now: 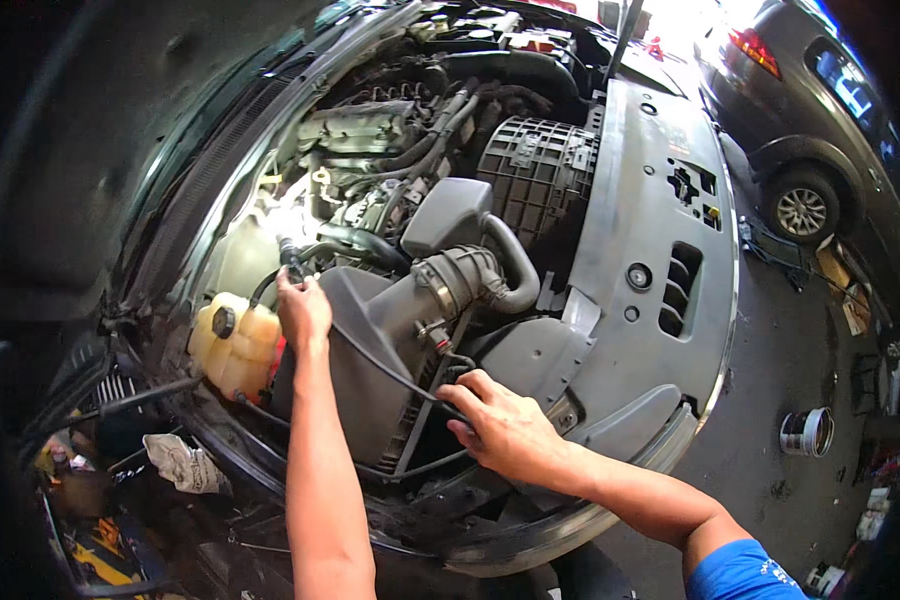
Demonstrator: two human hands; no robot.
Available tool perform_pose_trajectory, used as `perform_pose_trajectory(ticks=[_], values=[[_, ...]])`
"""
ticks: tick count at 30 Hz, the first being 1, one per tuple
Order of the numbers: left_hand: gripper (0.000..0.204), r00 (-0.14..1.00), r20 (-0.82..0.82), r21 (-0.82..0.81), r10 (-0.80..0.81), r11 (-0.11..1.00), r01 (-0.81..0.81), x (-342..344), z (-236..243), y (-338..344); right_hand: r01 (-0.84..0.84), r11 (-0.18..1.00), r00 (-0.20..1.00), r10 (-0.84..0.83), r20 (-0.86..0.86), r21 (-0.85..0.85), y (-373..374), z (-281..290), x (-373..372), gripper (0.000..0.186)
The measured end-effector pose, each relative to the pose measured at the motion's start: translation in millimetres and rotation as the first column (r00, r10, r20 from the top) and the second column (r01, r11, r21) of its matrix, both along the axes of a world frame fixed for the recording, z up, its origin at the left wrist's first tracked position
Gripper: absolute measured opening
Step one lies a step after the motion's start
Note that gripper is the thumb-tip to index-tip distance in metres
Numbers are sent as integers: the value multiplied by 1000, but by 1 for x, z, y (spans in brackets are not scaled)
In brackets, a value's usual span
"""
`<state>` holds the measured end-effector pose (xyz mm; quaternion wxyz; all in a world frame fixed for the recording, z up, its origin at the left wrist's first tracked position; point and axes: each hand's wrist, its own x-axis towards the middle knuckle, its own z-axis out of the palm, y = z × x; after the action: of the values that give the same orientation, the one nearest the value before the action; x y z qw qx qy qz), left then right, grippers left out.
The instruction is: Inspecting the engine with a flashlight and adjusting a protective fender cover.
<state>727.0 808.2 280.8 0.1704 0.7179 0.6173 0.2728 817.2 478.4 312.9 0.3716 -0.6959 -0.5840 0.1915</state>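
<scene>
My left hand is closed on a dark cylindrical lamp, which throws a bright glare onto the left side of the engine. A thin black cable runs from that hand across the black airbox to my right hand, whose fingers are curled on it. Beside my left wrist is a translucent coolant reservoir with a black cap. A ribbed intake hose lies above my right hand.
The raised hood is at the left, the plastic front panel at the right. Another car stands beyond, with a bucket and loose parts on the floor. A rag and clutter lie at the lower left.
</scene>
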Motion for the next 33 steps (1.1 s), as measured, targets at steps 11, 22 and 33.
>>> perform_pose_trajectory(ticks=[11, 22, 33], values=[[27, 939, 341, -137, 34, 990, 14, 2, -7, 48, -116, 980, 889, 30, -457, -162, 29, 1, 33, 31], [20, -234, 972, 134, 9, 799, 586, 123, 52, 67, 482, 872, 832, -486, 266, 85, 68, 24, 190, 19], [31, -23, 993, 85, -120, 547, 833, 196, 37, 19, 455, 890, 868, -434, -242, 34, 126, -24, 229, 47]])
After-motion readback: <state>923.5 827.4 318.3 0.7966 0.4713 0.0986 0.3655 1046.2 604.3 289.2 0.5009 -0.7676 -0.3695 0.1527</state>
